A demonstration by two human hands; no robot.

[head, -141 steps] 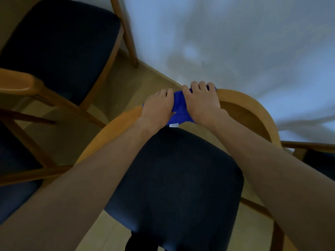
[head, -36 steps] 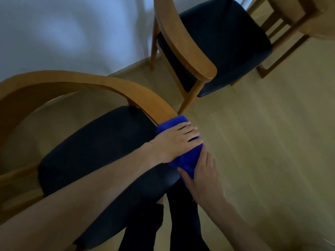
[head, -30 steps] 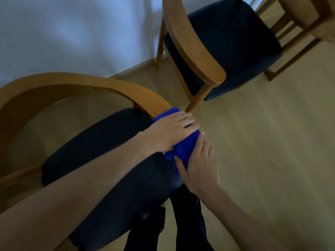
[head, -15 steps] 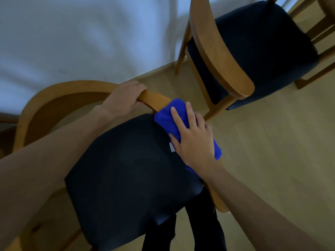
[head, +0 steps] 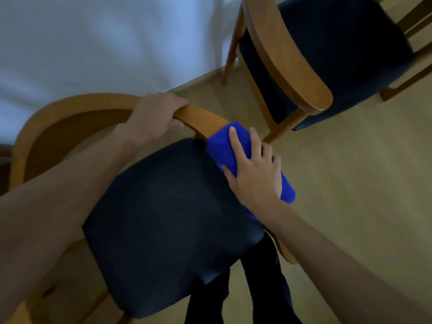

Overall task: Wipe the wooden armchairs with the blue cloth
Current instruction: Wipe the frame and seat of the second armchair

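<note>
A wooden armchair [head: 77,106] with a curved back rail and a dark padded seat [head: 168,218] stands right below me. The blue cloth [head: 223,148] is folded over its right arm rail. My right hand [head: 253,174] lies on top of the cloth, fingers spread, pressing it onto the rail. My left hand [head: 156,118] is closed around the curved rail a little further back, apart from the cloth. The rail under the cloth is hidden.
A second wooden armchair [head: 287,54] with a dark seat stands at the upper right, close to the first. A white wall [head: 93,43] runs behind both. Light wooden floor [head: 350,183] spreads to the right. Dark trouser legs [head: 264,288] show below the seat.
My left hand left the cloth and took hold of the curved rail further back. My right hand moved on top of the cloth. The view swung right, then back over the seat.
</note>
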